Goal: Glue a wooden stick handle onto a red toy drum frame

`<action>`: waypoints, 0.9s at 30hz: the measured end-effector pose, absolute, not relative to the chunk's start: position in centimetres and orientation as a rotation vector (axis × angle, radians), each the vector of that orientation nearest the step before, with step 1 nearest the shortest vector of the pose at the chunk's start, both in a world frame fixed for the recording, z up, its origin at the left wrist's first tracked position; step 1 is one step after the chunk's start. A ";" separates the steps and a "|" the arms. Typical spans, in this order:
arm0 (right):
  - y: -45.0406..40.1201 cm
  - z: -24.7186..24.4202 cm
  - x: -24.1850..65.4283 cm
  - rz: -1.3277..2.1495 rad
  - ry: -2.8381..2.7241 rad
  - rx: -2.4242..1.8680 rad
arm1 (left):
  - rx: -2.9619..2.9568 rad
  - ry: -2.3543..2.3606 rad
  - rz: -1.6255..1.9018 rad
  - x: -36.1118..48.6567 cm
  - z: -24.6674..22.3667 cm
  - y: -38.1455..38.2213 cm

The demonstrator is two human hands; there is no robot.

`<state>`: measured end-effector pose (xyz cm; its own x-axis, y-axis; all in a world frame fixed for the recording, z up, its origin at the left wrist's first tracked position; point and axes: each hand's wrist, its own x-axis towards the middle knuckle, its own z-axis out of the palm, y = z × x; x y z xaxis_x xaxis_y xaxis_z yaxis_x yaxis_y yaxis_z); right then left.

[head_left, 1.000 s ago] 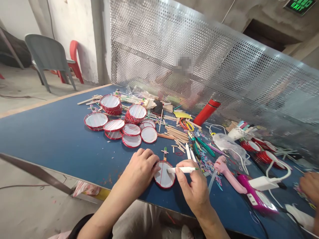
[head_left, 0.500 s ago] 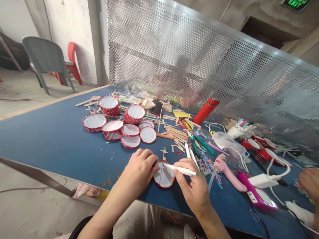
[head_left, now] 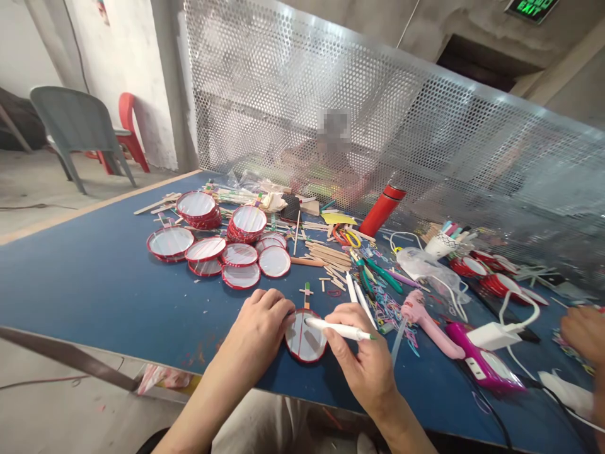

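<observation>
A round white disc with a red rim (head_left: pixel 309 347) lies on the blue table in front of me, with a short stick neck (head_left: pixel 307 295) at its far edge, coloured green near the tip and crossed by a small stick. A dark line runs down its face. My left hand (head_left: pixel 265 325) grips the disc's left edge, fingers curled and thumb hidden. Over the face, my right hand (head_left: pixel 362 353) holds a white marker pen (head_left: pixel 343 328) with a green end pointing right. Its other tip is at the disc's surface; whether it touches I cannot tell.
Several red-rimmed discs (head_left: pixel 239 276) lie stacked at the left. Beyond my right hand are wooden sticks (head_left: pixel 328 255), green-handled pliers (head_left: pixel 385 272), coloured rubber bands (head_left: pixel 394 315), a pink glue gun (head_left: pixel 432 328) and a purple power strip (head_left: pixel 491 372). Another person's hand (head_left: pixel 583 331) is at the right edge.
The view has shifted slightly, so the whole scene sits a little further left and lower. Both hands keep their holds; the pen tip has moved slightly on the disc.
</observation>
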<state>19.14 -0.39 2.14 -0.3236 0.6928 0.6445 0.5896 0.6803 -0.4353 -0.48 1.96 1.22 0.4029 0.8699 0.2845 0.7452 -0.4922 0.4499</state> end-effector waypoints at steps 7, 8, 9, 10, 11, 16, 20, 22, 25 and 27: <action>-0.3 1.7 18.8 0.196 -2.083 -0.934 | 2.382 1.419 0.723 -0.6 1.0 1.9; -0.3 1.6 18.8 0.192 -2.091 -0.945 | 2.382 1.418 0.721 -0.6 1.1 1.9; -0.2 1.6 18.8 0.184 -2.098 -0.952 | 2.383 1.417 0.720 -0.6 1.1 2.0; -0.2 1.5 18.8 0.175 -2.101 -0.956 | 2.383 1.418 0.720 -0.5 1.2 2.0; -0.2 1.5 18.8 0.172 -2.101 -0.956 | 2.382 1.419 0.719 -0.5 1.2 2.0; -0.2 1.6 18.8 0.192 -2.098 -0.958 | 2.374 1.424 0.680 -0.4 1.4 1.9; -0.3 1.6 18.9 0.213 -2.104 -0.956 | 2.366 1.432 0.662 -0.4 1.4 2.0; -0.3 1.6 18.9 0.218 -2.109 -0.958 | 2.361 1.436 0.656 -0.4 1.4 2.0; -0.3 1.9 18.8 0.222 -2.103 -0.972 | 2.363 1.437 0.658 -0.4 1.3 2.0; -0.4 2.1 18.9 0.234 -2.055 -0.974 | 2.370 1.433 0.666 -0.4 1.2 2.0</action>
<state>18.87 -0.37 2.13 -0.3549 0.7117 0.6063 0.5570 0.6818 -0.4743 -0.38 2.03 1.18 0.3977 0.8869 0.2350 0.7516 -0.4618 0.4710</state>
